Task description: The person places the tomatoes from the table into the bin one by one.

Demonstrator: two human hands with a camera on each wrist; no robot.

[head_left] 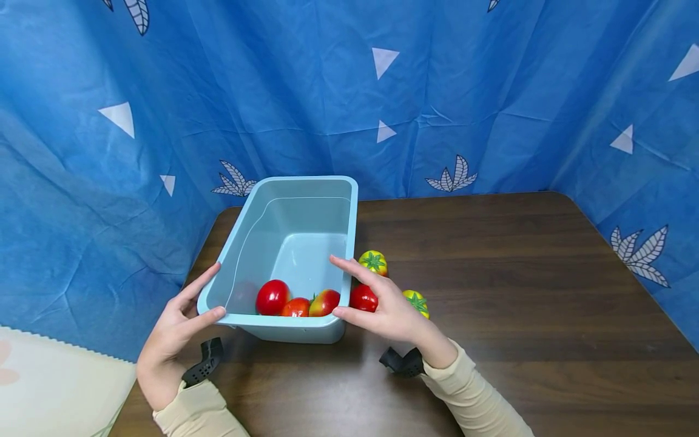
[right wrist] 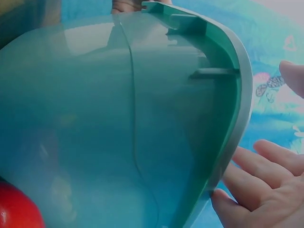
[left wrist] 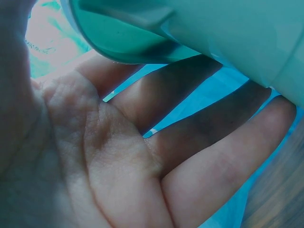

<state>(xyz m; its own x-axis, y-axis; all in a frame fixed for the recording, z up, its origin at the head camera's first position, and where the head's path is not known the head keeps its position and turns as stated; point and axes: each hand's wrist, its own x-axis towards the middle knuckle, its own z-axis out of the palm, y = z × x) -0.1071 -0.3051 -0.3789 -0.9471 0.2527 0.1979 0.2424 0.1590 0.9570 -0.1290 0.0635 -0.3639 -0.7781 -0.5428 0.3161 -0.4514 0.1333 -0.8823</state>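
Note:
A light blue plastic bin [head_left: 306, 258] stands on the left of the table, between both hands. My left hand [head_left: 172, 331] touches its near left corner, thumb on the rim; in the left wrist view, its long straight fingers [left wrist: 228, 166] lie against the outer wall. My right hand [head_left: 390, 306] rests with loosely extended fingers on the right rim near the front corner. Inside the bin's near end lie a red tomato [head_left: 272, 297], an orange-red tomato [head_left: 296, 308] and a red-and-yellow tomato [head_left: 324, 302], the last two partly hidden by the front rim.
Outside the bin, on its right, are a yellow-green tomato [head_left: 374, 261], a red tomato [head_left: 363, 298] partly behind my right hand, and another yellow-green tomato [head_left: 417, 302]. The dark wooden table [head_left: 519, 303] extends to the right. A blue patterned curtain [head_left: 327, 79] hangs behind it.

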